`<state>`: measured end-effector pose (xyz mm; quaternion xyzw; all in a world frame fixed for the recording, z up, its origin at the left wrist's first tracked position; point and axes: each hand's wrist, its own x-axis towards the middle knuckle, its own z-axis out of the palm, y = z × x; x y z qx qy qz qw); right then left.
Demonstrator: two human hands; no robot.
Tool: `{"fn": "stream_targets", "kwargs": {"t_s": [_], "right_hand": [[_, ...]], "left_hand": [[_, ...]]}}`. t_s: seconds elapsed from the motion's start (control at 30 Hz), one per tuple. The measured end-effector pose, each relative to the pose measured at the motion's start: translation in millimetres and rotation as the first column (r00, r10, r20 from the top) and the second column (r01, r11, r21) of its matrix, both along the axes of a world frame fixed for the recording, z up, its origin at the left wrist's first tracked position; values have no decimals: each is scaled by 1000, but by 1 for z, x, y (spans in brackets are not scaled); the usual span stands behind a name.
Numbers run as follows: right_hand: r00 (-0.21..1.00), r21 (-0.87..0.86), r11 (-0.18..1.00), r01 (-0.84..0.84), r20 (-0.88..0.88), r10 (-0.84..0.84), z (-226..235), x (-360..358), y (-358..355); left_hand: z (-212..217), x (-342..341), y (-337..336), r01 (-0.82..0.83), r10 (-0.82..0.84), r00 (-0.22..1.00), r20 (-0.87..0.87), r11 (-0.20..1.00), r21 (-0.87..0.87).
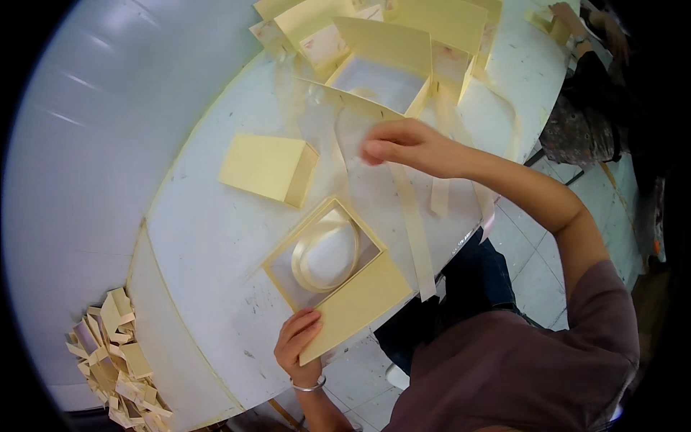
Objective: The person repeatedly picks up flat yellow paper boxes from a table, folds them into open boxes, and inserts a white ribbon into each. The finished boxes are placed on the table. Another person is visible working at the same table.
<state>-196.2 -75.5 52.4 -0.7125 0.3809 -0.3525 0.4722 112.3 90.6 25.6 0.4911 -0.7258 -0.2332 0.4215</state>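
Note:
Before me on the table, a pale yellow box [360, 306] lies with its flap lid folded out toward me. A coil of cream satin ribbon [306, 263] rests inside its tray. My left hand [296, 342] holds the box at the left end of the lid, fingers on top. Above the table, away from that box, my right hand [410, 144] is raised, its fingers curled and its fingertips blurred by motion. Whether it pinches anything cannot be made out. A loose ribbon strip [414, 234] stretches from below this hand toward the table edge.
A closed yellow box [266, 167] sits beyond the coil. Several open boxes [381, 68] stand at the far side, ribbons trailing from them. Small folded yellow pieces [119, 360] are heaped at the lower left. At the upper right, another person's hand [568, 18] is near a yellow piece.

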Motion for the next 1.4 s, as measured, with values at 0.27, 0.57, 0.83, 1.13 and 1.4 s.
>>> {"fn": "stream_targets", "kwargs": {"t_s": [0.27,0.57,0.83,1.13,1.4], "right_hand": [[790,-401,777,-485,-582,194,8,50,35],[476,-345,571,-745,-875,92,-20,134,14],[555,-169,805,-569,-802,223,-8,109,24],[778,-192,862,-469,-551,301,3,96,22],[817,116,951,-285,548,178,61,49,38]], "left_hand": [[31,12,-29,144,-61,894,-444,977,155],[30,6,-70,86,-11,985,-169,895,437],[20,0,-117,385,-220,898,-380,811,441],[53,-23,-115,189,-65,976,-206,723,665],[96,-44,-122,525,-506,836,-211,630,572]]}}
